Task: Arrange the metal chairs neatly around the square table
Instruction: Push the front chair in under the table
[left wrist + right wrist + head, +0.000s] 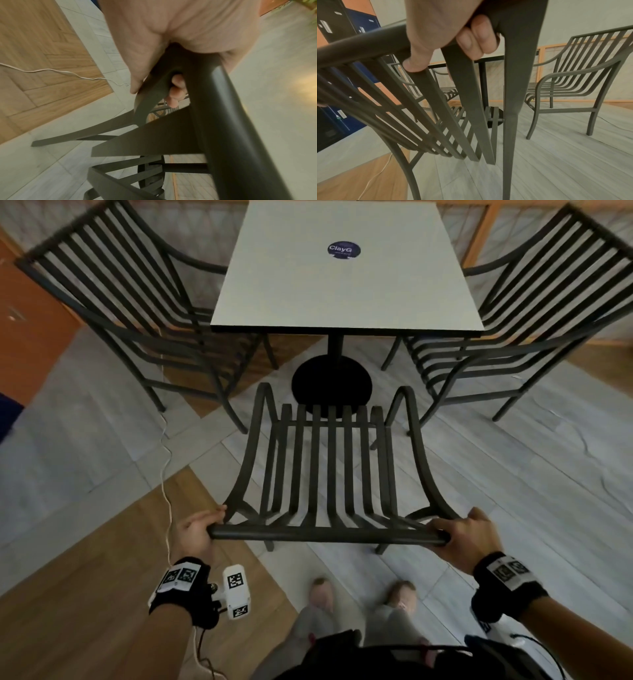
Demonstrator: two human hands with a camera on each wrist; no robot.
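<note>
Metal chair (329, 470) faces table (346, 268), hands gripping backrest.

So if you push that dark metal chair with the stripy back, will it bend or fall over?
The dark slatted metal chair probably stays stiff: its bars look solid. It likely won't tip easily, since both hands, left and right, grip the ends of its top rail. It may scrape rather than roll; no wheels show on its legs.
</note>
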